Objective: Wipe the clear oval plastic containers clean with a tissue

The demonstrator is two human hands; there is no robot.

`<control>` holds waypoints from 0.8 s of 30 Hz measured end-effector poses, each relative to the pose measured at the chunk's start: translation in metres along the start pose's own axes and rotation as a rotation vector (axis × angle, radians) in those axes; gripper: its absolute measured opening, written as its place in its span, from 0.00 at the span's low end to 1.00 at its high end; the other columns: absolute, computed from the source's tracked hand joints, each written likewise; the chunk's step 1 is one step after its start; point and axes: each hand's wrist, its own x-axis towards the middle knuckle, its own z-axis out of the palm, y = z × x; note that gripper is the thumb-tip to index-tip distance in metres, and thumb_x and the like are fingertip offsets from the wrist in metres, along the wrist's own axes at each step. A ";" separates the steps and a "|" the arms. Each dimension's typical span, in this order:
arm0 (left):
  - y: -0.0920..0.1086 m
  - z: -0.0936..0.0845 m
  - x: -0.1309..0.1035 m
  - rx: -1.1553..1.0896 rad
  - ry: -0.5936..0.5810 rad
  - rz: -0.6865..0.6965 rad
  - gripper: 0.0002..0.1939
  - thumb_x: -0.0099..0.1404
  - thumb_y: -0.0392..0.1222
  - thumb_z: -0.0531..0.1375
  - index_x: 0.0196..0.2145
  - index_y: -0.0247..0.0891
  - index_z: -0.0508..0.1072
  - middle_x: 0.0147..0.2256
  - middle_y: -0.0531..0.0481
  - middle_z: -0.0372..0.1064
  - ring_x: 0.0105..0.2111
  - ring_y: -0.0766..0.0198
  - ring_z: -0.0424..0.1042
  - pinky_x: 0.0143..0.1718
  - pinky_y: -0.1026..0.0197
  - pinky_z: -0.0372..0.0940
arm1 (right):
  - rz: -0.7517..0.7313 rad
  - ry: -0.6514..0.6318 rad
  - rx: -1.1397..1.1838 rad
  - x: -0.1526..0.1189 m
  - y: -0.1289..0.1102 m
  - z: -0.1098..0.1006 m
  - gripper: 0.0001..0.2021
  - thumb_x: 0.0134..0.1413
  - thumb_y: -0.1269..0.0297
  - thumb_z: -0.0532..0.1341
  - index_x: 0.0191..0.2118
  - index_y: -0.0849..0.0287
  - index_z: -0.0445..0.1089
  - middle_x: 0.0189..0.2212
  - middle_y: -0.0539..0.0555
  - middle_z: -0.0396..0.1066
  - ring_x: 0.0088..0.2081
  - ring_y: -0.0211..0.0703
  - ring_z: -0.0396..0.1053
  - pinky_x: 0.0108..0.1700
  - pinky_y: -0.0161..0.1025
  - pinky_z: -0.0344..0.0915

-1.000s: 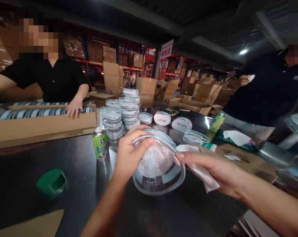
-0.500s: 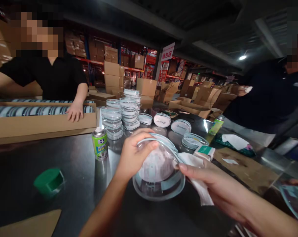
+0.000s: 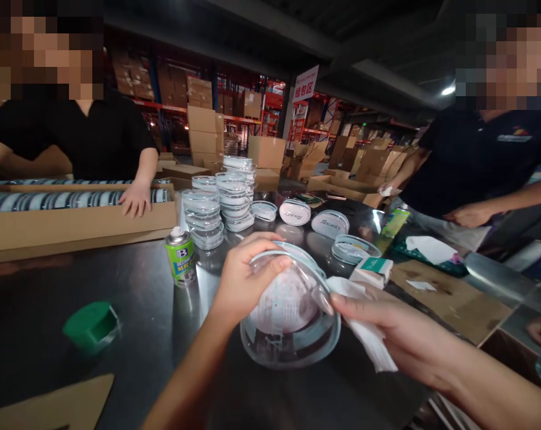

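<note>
The left hand (image 3: 252,272) grips the top of a clear pouch (image 3: 283,304) over the dark table (image 3: 140,322), while the right hand (image 3: 369,307) pinches its right edge and holds a white tissue (image 3: 375,346). Beyond stand a green spray can (image 3: 181,260), then stacked pouches (image 3: 233,203); across the table, a co-worker's hand (image 3: 137,198) rests at a long carton (image 3: 86,222).

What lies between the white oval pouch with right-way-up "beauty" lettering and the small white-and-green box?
In the head view, a clear, blue-edged, oval plastic pouch lies between them.
</note>
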 end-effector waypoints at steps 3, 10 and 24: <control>-0.008 -0.003 0.003 -0.116 0.034 -0.099 0.03 0.55 0.40 0.66 0.27 0.38 0.79 0.39 0.46 0.76 0.43 0.56 0.73 0.47 0.60 0.63 | 0.002 0.012 0.044 0.004 -0.003 0.005 0.14 0.48 0.60 0.69 0.41 0.58 0.76 0.35 0.54 0.78 0.34 0.42 0.75 0.44 0.37 0.69; -0.020 -0.014 0.004 -0.259 0.164 -0.222 0.10 0.56 0.46 0.67 0.33 0.38 0.80 0.41 0.47 0.77 0.38 0.60 0.74 0.37 0.64 0.65 | -0.048 -0.005 0.022 0.019 -0.018 0.016 0.11 0.51 0.60 0.68 0.39 0.61 0.77 0.30 0.54 0.77 0.30 0.39 0.73 0.37 0.32 0.69; -0.016 -0.016 0.005 -0.145 0.222 -0.157 0.07 0.59 0.45 0.65 0.30 0.39 0.79 0.42 0.48 0.75 0.42 0.59 0.72 0.42 0.62 0.62 | -0.078 -0.058 0.070 0.027 -0.022 0.021 0.11 0.50 0.63 0.68 0.42 0.57 0.77 0.33 0.54 0.78 0.33 0.41 0.75 0.41 0.35 0.70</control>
